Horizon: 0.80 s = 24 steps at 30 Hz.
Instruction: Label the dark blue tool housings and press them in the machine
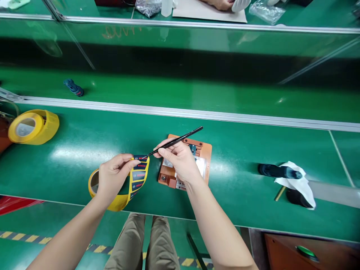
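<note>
My left hand [114, 176] pinches the free end of a yellow label strip [138, 175] that carries dark BOSCH labels. The strip curls up from a yellow roll [118, 203] standing below that hand. In my right hand [180, 157] is a thin black tool [182, 137], held like a pen, its fine tip at the top label by my left fingers. Partly hidden behind my right hand lies an orange-brown fixture [207, 150] with a dark blue-green part and a clear plate on it.
Another yellow roll [50, 127] stands at the left. A dark tool body [272, 170] and a white cloth [308, 189] lie at the right. Beyond the metal rail [168, 110] sits a small blue part [73, 87]. Another person's hand [222, 3] shows at the top.
</note>
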Each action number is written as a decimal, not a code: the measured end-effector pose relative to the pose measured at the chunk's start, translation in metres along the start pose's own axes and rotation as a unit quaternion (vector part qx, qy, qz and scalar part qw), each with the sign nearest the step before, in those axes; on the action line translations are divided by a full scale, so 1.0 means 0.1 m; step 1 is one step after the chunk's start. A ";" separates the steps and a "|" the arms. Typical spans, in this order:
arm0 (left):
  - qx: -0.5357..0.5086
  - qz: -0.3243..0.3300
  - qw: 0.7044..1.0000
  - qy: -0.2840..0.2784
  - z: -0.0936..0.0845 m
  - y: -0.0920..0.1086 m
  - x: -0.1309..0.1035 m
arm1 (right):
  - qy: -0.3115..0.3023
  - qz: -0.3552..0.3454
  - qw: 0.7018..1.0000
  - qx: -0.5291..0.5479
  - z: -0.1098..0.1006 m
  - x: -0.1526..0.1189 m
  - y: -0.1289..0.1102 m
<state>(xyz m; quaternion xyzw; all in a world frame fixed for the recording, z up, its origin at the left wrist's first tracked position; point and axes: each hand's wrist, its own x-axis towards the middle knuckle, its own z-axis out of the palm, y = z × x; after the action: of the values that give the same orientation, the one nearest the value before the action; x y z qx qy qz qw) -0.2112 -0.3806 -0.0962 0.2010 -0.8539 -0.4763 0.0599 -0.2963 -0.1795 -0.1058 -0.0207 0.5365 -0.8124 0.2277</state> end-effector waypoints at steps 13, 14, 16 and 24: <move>0.330 0.148 0.930 -0.058 0.37 -0.12 0.64 | 0.167 -0.084 0.974 -0.124 -0.88 -0.43 -0.28; 0.344 0.166 0.923 -0.052 0.40 -0.12 0.66 | 0.172 -0.086 0.973 -0.129 -0.98 -0.47 -0.29; 0.353 0.211 0.912 -0.017 0.44 -0.08 0.62 | 0.178 -0.087 0.970 -0.142 -1.15 -0.52 -0.28; 0.200 0.460 0.848 -0.169 0.90 0.19 -0.30 | 0.144 -0.062 0.977 -0.145 -1.41 -0.62 -0.16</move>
<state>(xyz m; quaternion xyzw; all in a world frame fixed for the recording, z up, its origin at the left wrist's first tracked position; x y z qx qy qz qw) -0.2157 -0.2884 -0.1265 -0.2911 -0.9222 -0.2401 0.0853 -0.2858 -0.0284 -0.1386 0.0301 0.6736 -0.7328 0.0915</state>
